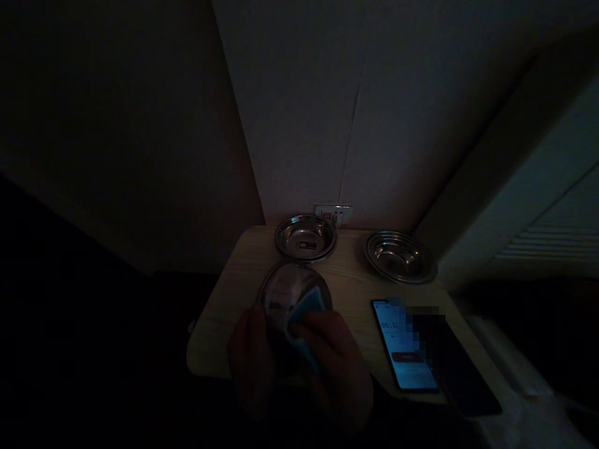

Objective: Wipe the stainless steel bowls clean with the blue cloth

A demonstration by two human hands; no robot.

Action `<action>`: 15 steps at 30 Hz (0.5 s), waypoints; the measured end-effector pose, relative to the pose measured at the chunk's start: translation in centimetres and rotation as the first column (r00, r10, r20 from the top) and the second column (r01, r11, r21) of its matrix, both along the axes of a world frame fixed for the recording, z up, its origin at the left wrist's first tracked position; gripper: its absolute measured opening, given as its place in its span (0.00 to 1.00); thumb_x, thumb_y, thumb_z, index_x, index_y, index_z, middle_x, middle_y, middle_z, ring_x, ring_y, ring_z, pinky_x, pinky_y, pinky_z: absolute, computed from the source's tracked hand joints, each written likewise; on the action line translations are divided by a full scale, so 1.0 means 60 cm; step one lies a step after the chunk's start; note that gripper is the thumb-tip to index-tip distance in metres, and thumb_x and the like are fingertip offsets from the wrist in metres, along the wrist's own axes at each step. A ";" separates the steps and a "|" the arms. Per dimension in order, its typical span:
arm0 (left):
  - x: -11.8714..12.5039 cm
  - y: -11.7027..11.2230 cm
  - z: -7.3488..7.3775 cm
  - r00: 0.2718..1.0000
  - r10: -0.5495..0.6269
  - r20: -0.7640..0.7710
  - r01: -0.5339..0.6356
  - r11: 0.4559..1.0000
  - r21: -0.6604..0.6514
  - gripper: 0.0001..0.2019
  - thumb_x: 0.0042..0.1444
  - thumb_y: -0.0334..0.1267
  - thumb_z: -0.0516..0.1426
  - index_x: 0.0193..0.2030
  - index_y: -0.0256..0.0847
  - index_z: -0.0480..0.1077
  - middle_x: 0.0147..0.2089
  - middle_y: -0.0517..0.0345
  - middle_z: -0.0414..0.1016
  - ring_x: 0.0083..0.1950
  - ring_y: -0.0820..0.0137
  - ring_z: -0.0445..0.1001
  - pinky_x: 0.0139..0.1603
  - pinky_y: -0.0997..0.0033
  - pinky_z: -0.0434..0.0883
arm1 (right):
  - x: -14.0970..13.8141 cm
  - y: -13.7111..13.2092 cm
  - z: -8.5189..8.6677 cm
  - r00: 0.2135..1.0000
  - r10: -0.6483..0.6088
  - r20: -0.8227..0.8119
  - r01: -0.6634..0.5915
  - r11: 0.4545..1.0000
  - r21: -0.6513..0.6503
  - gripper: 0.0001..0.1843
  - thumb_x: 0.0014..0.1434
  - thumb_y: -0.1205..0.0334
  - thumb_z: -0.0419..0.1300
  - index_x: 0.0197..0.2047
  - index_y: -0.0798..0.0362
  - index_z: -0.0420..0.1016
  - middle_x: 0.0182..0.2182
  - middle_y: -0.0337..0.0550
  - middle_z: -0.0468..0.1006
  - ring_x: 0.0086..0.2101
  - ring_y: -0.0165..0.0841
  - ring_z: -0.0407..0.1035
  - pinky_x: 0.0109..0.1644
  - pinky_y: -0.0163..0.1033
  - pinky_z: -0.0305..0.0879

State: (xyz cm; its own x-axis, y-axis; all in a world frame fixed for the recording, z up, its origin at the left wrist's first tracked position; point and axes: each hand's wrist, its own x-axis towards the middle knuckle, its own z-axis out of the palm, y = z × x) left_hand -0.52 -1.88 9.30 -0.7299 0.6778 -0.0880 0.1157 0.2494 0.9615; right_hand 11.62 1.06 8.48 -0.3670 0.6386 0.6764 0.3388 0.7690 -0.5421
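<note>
A round shiny metal plate (pixel 285 284) is held tilted above the near side of a small wooden table. My left hand (pixel 251 355) grips its left rim, fingers closed. Pressed against the plate's surface is a light blue cloth (pixel 306 308), bunched in the closed fingers of my right hand (pixel 330 362). Dim light hides the plate's lower part and some of my fingers. Just behind the held plate sits a stack of metal plates (pixel 306 237) with a small dark label in the top one.
Another stack of metal dishes (pixel 400 257) stands at the table's back right. A lit phone (pixel 407 368) and a dark flat device (pixel 468 374) lie on the right of the wooden table (pixel 213 333). Behind the table is a wall with a socket (pixel 333 214).
</note>
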 end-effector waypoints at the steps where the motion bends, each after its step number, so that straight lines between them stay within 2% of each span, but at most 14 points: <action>1: 0.001 -0.001 -0.003 1.000 -0.010 -0.019 0.010 1.000 0.013 0.16 0.54 0.49 0.49 0.21 0.42 0.64 0.19 0.62 0.64 0.23 0.73 0.63 0.23 0.74 0.62 | 0.001 0.002 0.000 1.000 0.021 0.006 -0.022 1.000 0.023 0.16 0.60 0.65 0.52 0.51 0.52 0.69 0.41 0.48 0.74 0.41 0.37 0.68 0.40 0.41 0.69; 5: 0.008 -0.006 -0.010 0.998 -0.015 -0.067 0.018 0.999 0.030 0.17 0.54 0.50 0.49 0.23 0.41 0.66 0.22 0.61 0.68 0.24 0.73 0.65 0.23 0.76 0.63 | 0.006 0.009 0.004 0.997 -0.076 0.007 0.076 0.997 -0.027 0.13 0.60 0.67 0.52 0.47 0.53 0.72 0.42 0.49 0.73 0.43 0.37 0.67 0.45 0.42 0.68; 7: 0.012 -0.008 -0.010 0.995 -0.030 -0.099 0.032 0.999 0.017 0.17 0.54 0.50 0.49 0.22 0.41 0.65 0.20 0.61 0.67 0.22 0.74 0.64 0.21 0.76 0.62 | 0.008 0.008 0.010 0.998 -0.045 0.048 0.045 0.999 0.002 0.14 0.60 0.66 0.52 0.49 0.54 0.71 0.42 0.49 0.73 0.42 0.38 0.67 0.43 0.42 0.69; 10: 0.015 -0.011 -0.008 0.982 -0.091 -0.163 0.101 0.993 0.054 0.17 0.54 0.49 0.50 0.21 0.41 0.64 0.17 0.62 0.65 0.20 0.74 0.63 0.18 0.77 0.61 | 0.014 0.009 0.018 0.992 0.056 0.111 -0.064 0.995 0.075 0.15 0.60 0.64 0.52 0.49 0.55 0.70 0.41 0.49 0.74 0.40 0.38 0.65 0.40 0.42 0.69; 14: 0.013 -0.013 -0.021 0.932 -0.076 -0.353 0.140 0.977 0.159 0.17 0.59 0.46 0.48 0.24 0.41 0.67 0.20 0.61 0.69 0.21 0.74 0.66 0.19 0.77 0.62 | 0.018 0.014 0.027 0.996 -0.039 0.084 0.040 0.999 -0.006 0.13 0.59 0.67 0.52 0.47 0.53 0.72 0.42 0.48 0.73 0.42 0.38 0.64 0.44 0.45 0.67; 15: 0.012 -0.015 -0.030 0.912 -0.060 -0.406 0.146 0.972 0.185 0.16 0.59 0.45 0.48 0.25 0.41 0.67 0.20 0.60 0.70 0.22 0.73 0.67 0.20 0.76 0.63 | 0.018 0.013 0.029 0.996 -0.019 0.090 0.020 1.000 -0.016 0.14 0.59 0.67 0.52 0.47 0.53 0.72 0.42 0.48 0.73 0.42 0.39 0.64 0.44 0.45 0.66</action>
State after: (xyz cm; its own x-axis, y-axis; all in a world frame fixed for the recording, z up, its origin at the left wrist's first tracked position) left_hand 0.19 -2.76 7.49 -0.6003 0.7226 0.3429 0.5104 0.0161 0.8598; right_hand 12.71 1.84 10.19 -0.4135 0.6575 0.6299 0.4017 0.7525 -0.5218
